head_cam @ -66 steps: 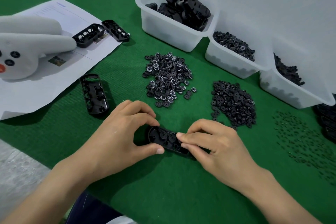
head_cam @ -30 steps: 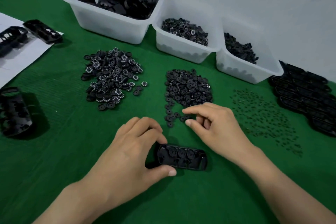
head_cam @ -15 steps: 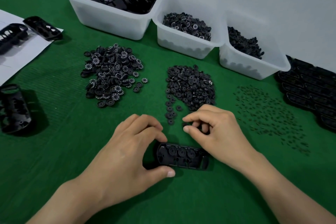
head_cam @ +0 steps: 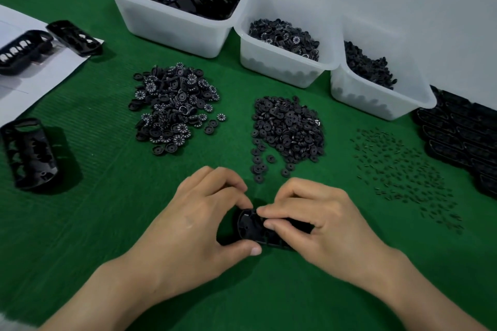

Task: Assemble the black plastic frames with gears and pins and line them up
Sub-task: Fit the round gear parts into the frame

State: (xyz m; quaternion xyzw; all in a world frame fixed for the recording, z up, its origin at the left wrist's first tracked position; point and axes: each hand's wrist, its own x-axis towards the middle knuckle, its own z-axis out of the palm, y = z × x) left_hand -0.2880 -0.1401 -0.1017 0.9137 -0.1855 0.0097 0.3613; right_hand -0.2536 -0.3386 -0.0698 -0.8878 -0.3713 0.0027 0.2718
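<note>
A black plastic frame (head_cam: 251, 227) lies on the green mat near the front centre. My left hand (head_cam: 199, 219) grips its left end between thumb and curled fingers. My right hand (head_cam: 317, 219) covers the frame's right part, its fingertips pinching down at the frame's middle; what they pinch is hidden. Behind the hands lie a pile of numbered gears (head_cam: 174, 107), a pile of plain small gears (head_cam: 289, 129) and scattered pins (head_cam: 403, 169). A row of finished frames (head_cam: 462, 137) lies at the right edge.
Three white bins stand at the back: one with frames (head_cam: 172, 21), one with numbered gears (head_cam: 282, 62), one with small gears (head_cam: 376, 94). A loose frame (head_cam: 29, 153) lies at the left. Two more frames (head_cam: 72, 37) rest on a white paper sheet (head_cam: 40, 72).
My right hand has come back from the small gear pile and now lies over the frame, fingertips on its middle. My left hand has kept its hold on the frame's left end.
</note>
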